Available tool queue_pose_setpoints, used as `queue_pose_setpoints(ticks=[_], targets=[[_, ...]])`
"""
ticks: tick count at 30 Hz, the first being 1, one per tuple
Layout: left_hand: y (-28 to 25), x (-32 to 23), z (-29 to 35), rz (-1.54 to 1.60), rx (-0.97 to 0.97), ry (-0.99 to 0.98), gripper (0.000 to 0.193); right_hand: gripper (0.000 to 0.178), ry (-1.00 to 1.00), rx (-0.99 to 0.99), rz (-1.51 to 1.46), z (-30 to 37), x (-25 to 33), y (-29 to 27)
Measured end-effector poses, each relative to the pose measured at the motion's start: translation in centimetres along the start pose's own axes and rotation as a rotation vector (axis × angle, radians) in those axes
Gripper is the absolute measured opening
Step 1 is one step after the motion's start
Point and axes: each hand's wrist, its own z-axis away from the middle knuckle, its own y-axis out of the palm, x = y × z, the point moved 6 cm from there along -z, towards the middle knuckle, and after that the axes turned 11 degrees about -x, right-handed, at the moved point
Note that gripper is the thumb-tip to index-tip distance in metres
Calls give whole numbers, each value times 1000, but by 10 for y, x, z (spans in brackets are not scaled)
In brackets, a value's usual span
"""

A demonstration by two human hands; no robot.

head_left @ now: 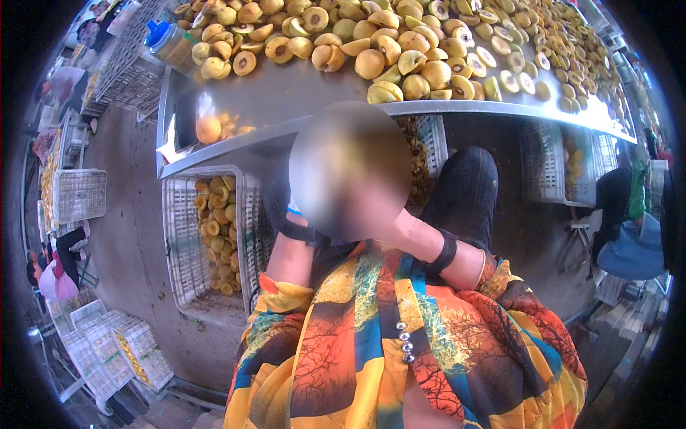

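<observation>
A round blurred patch covers both my hands over my lap, just below the metal table's edge. My left hand (306, 204) has a white and blue cuff edge at the wrist, and my right hand (373, 207) meets it from the right. Their fingers, and anything between them, are smeared out; a pale yellow smudge shows above them. Beyond them, the metal table (286, 96) bears a heap of halved, peach-like yellow fruit (369, 64), many with dark brown centres. At the table's near left corner, a small dark tray (187, 129) holds a whole orange-yellow fruit (209, 129) and small pieces.
To the left of my legs, a white plastic crate (179, 243) holds fruit halves. Another crate (432, 139) with brown scraps is partly under the table. A blue-lidded jar (171, 43) stands at the table's left. More crates (80, 194) and people sit farther out.
</observation>
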Motion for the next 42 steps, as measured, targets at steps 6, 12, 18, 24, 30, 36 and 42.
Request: queue_pose_setpoints(ticks=[6, 12, 18, 24, 30, 36, 42], targets=[[-7, 6, -8, 2, -60, 385, 28, 23, 21, -61, -97, -4, 16, -13], [4, 15, 0, 357, -93, -54, 24, 14, 544, 108, -450, 3, 43, -28], [14, 19, -1, 294, 2, -129, 19, 10, 821, 219, -724, 15, 37, -22], [20, 13, -8, 46, 81, 112, 18, 9, 973, 374, -1076, 21, 33, -20], [28, 16, -7, 149, 78, -197, 22, 10, 963, 387, -1195, 21, 31, -20], [29, 3, -6, -74, 77, 71, 21, 13, 951, 380, -1155, 22, 31, -24], [32, 10, -1, 40, 182, -220, 27, 12, 911, 389, -1242, 23, 32, -21]])
